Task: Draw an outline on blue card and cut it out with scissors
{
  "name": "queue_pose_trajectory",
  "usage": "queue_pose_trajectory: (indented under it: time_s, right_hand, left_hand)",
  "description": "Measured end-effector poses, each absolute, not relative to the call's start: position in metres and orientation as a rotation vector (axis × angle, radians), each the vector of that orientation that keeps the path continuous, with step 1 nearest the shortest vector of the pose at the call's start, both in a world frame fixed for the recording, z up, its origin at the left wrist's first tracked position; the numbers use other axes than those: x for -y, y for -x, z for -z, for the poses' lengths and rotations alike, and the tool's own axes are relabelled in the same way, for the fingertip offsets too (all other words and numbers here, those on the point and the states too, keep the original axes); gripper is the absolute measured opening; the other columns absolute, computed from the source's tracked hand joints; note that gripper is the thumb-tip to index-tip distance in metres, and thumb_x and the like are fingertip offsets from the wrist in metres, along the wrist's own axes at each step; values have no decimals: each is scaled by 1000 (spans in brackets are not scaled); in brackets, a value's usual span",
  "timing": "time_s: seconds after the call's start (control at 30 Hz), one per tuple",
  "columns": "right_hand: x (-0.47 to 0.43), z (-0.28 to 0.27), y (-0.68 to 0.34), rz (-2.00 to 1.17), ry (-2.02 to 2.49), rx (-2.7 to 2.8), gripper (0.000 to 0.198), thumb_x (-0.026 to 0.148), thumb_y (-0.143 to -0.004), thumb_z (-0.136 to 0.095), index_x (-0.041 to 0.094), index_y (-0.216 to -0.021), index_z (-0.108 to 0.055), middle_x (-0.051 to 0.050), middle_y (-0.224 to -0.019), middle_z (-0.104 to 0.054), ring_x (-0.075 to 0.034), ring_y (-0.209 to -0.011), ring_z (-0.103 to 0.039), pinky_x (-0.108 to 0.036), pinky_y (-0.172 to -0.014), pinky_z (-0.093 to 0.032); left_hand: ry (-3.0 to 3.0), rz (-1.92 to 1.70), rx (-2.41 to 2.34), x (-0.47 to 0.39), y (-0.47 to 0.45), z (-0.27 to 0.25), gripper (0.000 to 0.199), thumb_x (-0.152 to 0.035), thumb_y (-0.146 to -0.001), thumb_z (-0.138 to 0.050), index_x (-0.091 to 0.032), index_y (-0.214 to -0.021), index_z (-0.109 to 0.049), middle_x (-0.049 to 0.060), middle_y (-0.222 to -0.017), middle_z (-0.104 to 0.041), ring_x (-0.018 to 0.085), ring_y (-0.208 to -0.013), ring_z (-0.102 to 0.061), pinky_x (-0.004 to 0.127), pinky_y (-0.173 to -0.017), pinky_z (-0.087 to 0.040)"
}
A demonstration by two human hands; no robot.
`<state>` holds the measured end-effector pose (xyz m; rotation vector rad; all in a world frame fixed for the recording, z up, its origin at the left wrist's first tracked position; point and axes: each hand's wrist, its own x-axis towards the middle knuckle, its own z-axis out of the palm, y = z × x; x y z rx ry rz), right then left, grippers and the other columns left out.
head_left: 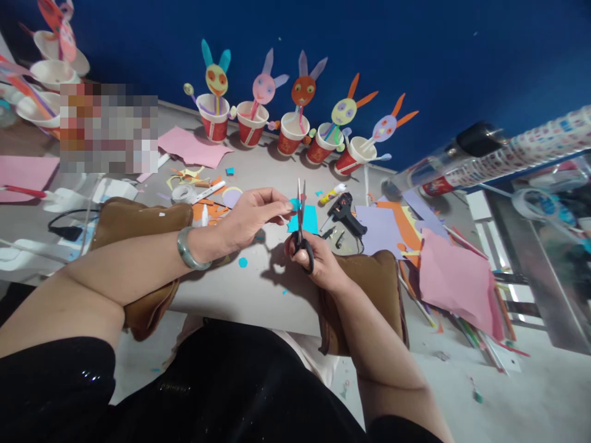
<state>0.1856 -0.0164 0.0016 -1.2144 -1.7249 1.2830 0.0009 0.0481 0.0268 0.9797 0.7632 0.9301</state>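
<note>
My left hand (261,216) pinches a small piece of blue paper (294,203) between thumb and fingers. Wrapped round the handles of black-handled scissors (301,212), my right hand (316,261) holds them with the points upward. The blades stand slightly apart, right beside the blue piece; whether they touch it I cannot tell. A larger blue paper sheet (307,218) lies on the table behind the scissors. Nearer to me rests a small round blue cutout (242,263).
Red paper cups (294,136) with paper rabbit figures line the blue wall. Right of my hands lie a glue gun (346,214), a glue stick (332,194) and purple paper (379,227). Brown cushions (143,227) lie under my forearms. Pink paper (455,277) and straws crowd the right side.
</note>
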Motion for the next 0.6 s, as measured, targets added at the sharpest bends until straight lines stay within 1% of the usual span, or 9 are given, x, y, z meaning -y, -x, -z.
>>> queue_pose_trajectory:
  time_s: [0.17, 0.4, 0.6]
  right_hand:
    - [16, -1, -188, -1291, 1188, 1745, 65, 85, -80, -52, 20, -74, -52, -1, -69, -55, -14, -66, -47, -30, -64, -38]
    - [16, -2, -189, -1317, 1168, 1759, 65, 84, -82, -53, 19, -73, -52, 0, -69, -54, -13, -63, -45, -28, -62, -36]
    - [15, -2, -190, -1325, 1160, 1768, 65, 83, -81, -54, 19, -72, -52, 0, -68, -54, -12, -63, -45, -28, -61, -36]
  left_hand:
    - [-986, -913, -778, -47, 0, -32, 25, -33, -69, -80, -17, -68, -61, -3, -69, -62, 9, -63, -58, 26, -67, -47]
    - [-1007, -906, -780, -50, 1, -32, 19, -28, -69, -75, -17, -67, -60, -3, -67, -61, 9, -64, -58, 27, -68, -47]
    - [-1016, -922, -779, -50, 2, -32, 17, -27, -69, -74, -17, -67, -59, -3, -68, -61, 9, -65, -57, 27, -69, -48]
